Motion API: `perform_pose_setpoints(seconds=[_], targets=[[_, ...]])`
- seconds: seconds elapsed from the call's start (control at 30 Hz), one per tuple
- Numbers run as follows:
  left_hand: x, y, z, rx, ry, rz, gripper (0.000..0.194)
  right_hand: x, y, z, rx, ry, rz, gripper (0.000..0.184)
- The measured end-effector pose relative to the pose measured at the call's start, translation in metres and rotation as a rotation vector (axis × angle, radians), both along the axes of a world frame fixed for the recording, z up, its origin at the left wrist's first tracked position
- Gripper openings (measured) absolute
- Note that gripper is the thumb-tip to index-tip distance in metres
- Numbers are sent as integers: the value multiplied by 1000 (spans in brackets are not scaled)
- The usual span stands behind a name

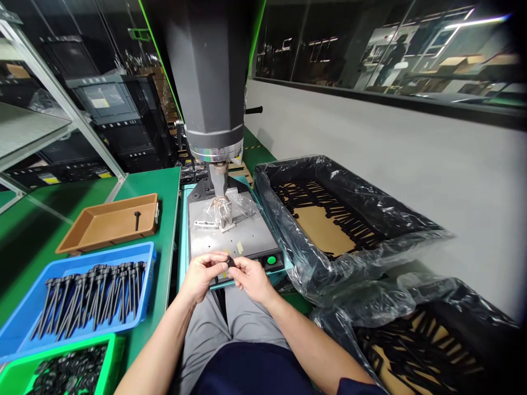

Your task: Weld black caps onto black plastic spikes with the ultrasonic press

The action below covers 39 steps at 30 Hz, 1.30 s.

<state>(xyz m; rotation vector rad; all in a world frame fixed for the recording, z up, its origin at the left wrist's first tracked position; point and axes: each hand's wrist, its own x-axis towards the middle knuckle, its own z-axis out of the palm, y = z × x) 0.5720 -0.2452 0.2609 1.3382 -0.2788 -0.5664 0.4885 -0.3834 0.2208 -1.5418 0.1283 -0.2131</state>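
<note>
black part (229,262) pinched between the fingers of left hand (204,276) and right hand (249,277).

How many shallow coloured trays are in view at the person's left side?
3: a brown tray farthest away, a blue tray in the middle, and a green tray nearest, cut off by the picture's edge.

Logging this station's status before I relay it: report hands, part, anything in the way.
Left hand and right hand pinching small black part. Clear plastic around metal fixture. Green button uncovered.
</note>
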Motion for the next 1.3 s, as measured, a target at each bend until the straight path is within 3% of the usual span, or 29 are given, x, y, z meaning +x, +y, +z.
perform_pose_setpoints(seconds=[0.2,0.4,0.5,0.7,0.87,1.07,1.3], targets=[[2,4,-4,63,-120,-19,17,-1,1,1,-149,-51,-61,15],[1,8,-2,85,-266,-134,25,-2,1,-1,8,30,34,23],[-1,9,-1,122,-410,-156,19,-2,1,-2,48,36,21,28],[-9,9,-12,175,-594,-159,29,-2,0,-6,110,27,-13,34],[-12,6,-18,188,-615,-99,27,-4,0,-4,165,17,-15,35],[-12,1,-16,196,-622,-101,27,-2,-3,-3,254,6,-6,35],[-10,-13,-15,128,-498,-32,25,6,-11,-6,307,-39,-20,32]])
